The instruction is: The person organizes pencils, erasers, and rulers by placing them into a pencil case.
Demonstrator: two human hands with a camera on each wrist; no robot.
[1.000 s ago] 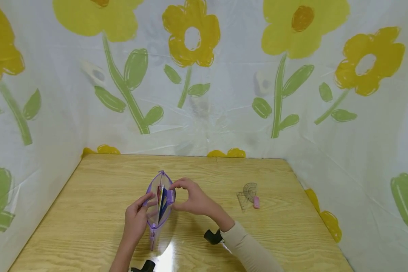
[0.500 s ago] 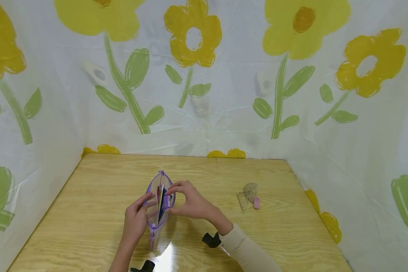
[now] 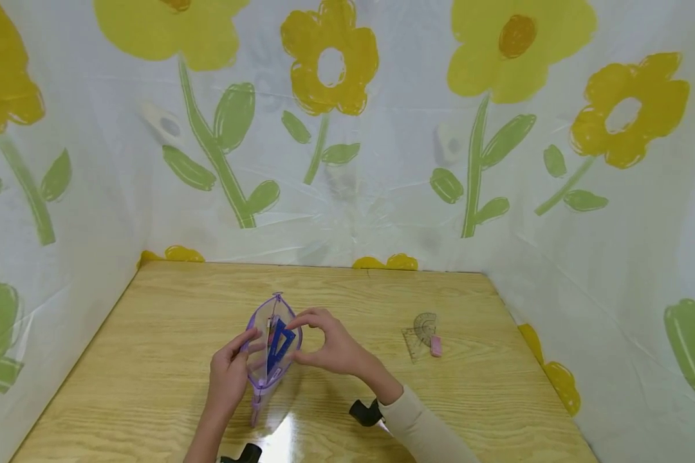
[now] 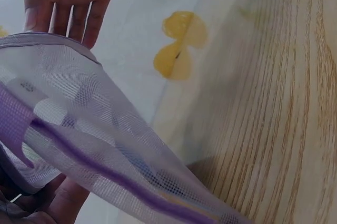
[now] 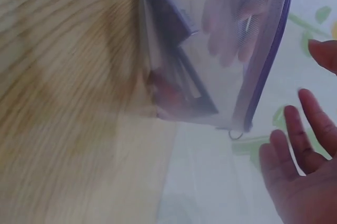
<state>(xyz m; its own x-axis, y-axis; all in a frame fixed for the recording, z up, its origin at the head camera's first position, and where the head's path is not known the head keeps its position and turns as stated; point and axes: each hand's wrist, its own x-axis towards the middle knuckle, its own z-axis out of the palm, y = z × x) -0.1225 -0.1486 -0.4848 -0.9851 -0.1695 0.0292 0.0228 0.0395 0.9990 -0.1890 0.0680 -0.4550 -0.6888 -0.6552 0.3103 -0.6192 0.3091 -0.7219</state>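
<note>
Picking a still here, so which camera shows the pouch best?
The head view: it fits the pouch in frame, wide open, though the left hand hides part. The left wrist view shows it close up but cropped; the right wrist view, a see-through side, also cropped.

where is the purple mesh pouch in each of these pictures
Head: the pouch is low and left of centre, between the left hand and right hand.
Left wrist: the pouch slants from the left edge to the bottom.
Right wrist: the pouch enters from the top, right of centre.
Shared landmark: the wooden tabletop, low in the head view, right in left wrist, left in right wrist.
</note>
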